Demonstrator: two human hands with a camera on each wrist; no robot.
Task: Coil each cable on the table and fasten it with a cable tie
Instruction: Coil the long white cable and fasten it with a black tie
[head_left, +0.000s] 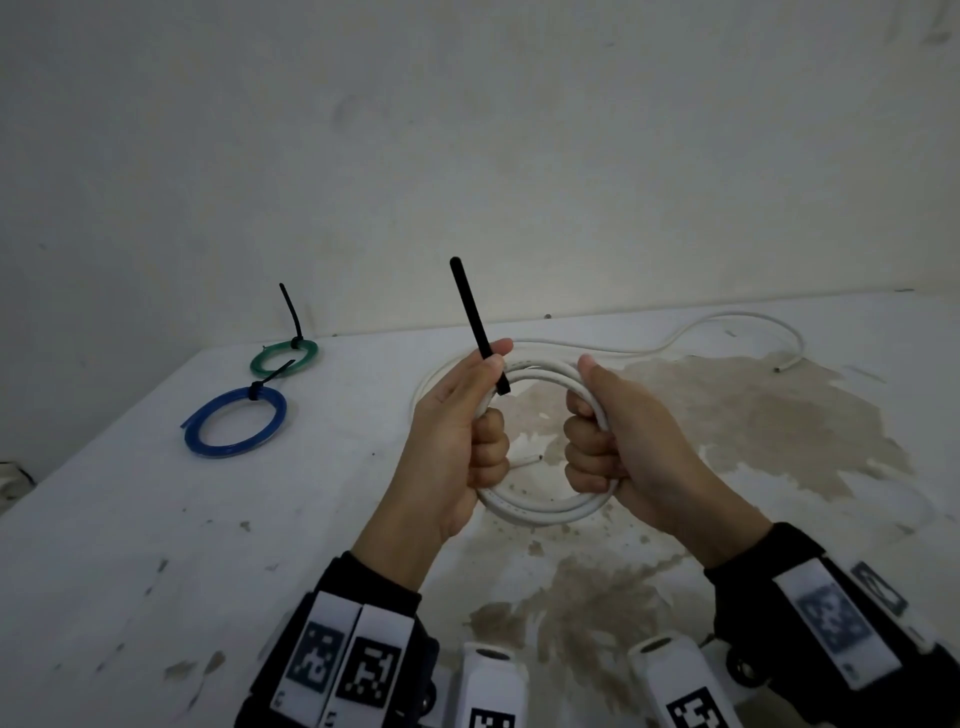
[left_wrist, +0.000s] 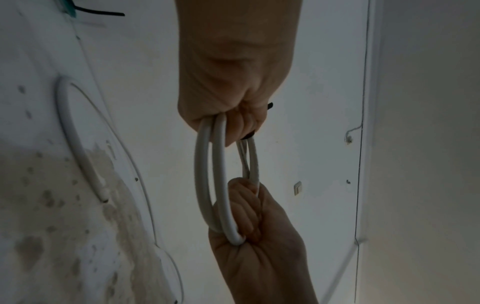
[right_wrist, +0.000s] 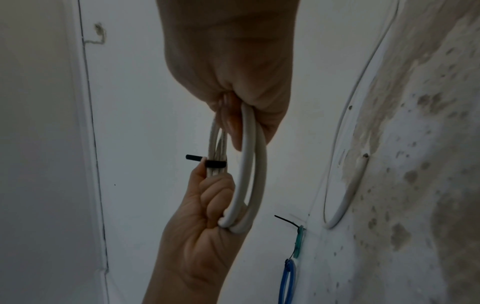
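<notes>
A white cable coil (head_left: 540, 512) is held above the table between both hands. My left hand (head_left: 467, 415) grips the coil's left side and pinches a black cable tie (head_left: 475, 322) against it with thumb and forefinger; the tie sticks up and back. My right hand (head_left: 618, 431) is fisted round the coil's right side. In the left wrist view the coil (left_wrist: 207, 185) runs from my left hand (left_wrist: 233, 115) to my right hand (left_wrist: 249, 222). The right wrist view shows the tie (right_wrist: 207, 163) lying across the strands just above my left hand (right_wrist: 207, 197), below my right hand (right_wrist: 239, 98).
A second loose white cable (head_left: 727, 325) trails over the stained table (head_left: 156, 545) behind the hands toward the far right. A green coil (head_left: 284, 357) and a blue coil (head_left: 236, 422), each with a black tie, lie at the far left near the wall.
</notes>
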